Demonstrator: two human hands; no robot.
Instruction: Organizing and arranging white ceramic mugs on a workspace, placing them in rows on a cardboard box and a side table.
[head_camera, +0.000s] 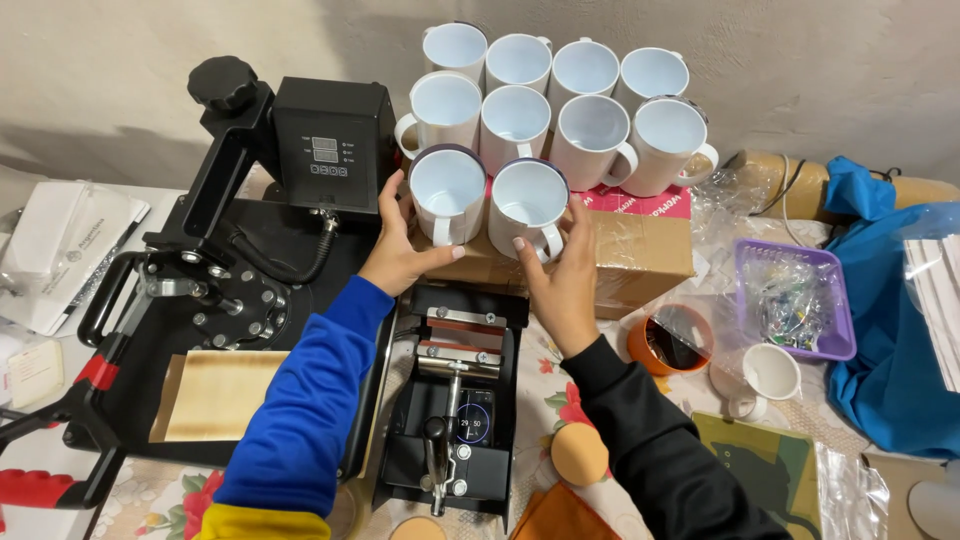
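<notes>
Item: two white mugs, front row of a stack of ten, set on a taped cardboard box at the back of the bench.

Left mug: grasped by the left hand, fingers wrapped around its far side and the thumb laid along the base; handle turned toward the viewer.

Right mug: grasped by the right hand, fingers up along the handle side; whether the thumb closes behind is not shown.

Both mugs are seen upright, touching each other and standing just before the second row of mugs.

Adjacent: black flat heat press at left; small mug press directly below the hands; orange cup, single white mug and purple basket at right.

Handling note (judgement): the mugs are best kept level and moved straight toward the viewer, so that the crowded row behind is not knocked. Glazed walls are likely slippery; a firm hold low on the body is advised. The box edge should be cleared before any lowering.
</notes>
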